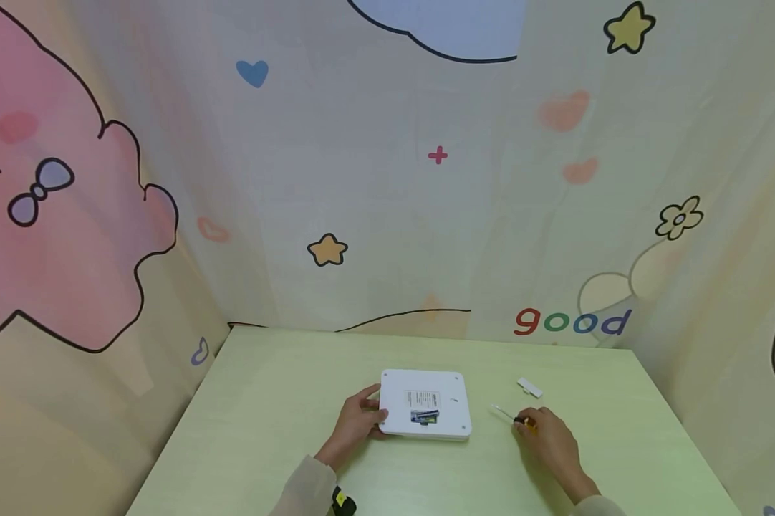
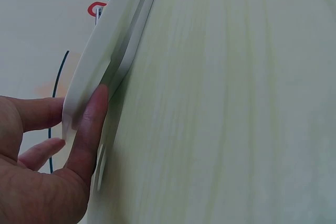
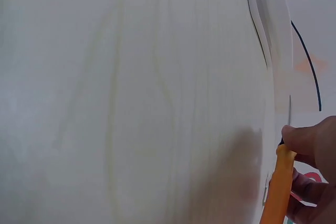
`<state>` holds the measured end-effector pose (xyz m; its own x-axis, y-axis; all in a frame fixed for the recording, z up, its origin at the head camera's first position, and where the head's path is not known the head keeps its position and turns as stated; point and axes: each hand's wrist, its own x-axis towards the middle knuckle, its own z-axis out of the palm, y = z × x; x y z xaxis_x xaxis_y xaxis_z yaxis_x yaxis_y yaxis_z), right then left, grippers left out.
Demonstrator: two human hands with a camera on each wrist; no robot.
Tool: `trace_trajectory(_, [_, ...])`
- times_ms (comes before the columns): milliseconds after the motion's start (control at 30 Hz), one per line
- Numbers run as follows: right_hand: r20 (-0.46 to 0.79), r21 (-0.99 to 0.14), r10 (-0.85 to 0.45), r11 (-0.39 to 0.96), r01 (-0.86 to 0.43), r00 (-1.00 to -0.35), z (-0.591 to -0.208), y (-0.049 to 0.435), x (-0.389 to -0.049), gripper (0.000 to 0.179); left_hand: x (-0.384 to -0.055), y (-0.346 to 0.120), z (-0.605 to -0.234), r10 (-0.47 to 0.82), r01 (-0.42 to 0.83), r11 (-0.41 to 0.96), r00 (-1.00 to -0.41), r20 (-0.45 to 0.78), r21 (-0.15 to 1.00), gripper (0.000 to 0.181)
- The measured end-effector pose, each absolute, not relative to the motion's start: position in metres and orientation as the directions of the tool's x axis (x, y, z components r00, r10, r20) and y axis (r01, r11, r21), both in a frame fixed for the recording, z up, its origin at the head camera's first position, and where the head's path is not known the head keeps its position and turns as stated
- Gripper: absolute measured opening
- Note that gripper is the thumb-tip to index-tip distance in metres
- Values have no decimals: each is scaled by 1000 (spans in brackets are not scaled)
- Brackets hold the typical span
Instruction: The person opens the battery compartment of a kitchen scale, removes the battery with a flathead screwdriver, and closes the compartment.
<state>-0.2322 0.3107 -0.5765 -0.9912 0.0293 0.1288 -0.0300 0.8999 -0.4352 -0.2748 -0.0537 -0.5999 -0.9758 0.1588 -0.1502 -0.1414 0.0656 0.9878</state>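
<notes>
A flat white device [image 1: 435,393] with rounded corners lies with its labelled, screw-cornered side up. Batteries [image 1: 424,416] show in a small open compartment in that face. At its left edge my left hand [image 1: 357,423] grips the device, and the left wrist view shows the rim [image 2: 84,93] pinched between thumb and fingers. To the right of the device, my right hand [image 1: 551,437] holds a screwdriver by its orange and black handle [image 3: 281,182]. The thin shaft [image 1: 503,412] points left toward the device, with its tip apart from it.
A small white battery cover [image 1: 529,388] lies on the pale wood-grain table [image 1: 284,380], beyond my right hand. Close to my left sleeve [image 1: 305,487] is a black and yellow item [image 1: 344,502]. A printed curtain [image 1: 374,179] hangs behind the table and along both sides.
</notes>
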Motion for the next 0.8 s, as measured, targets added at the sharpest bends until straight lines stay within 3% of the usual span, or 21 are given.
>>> trace_trajectory(800, [26, -432, 96, 899, 75, -995, -580, 313, -231, 22, -274, -54, -599, 163, -149, 36, -975, -153, 988, 65])
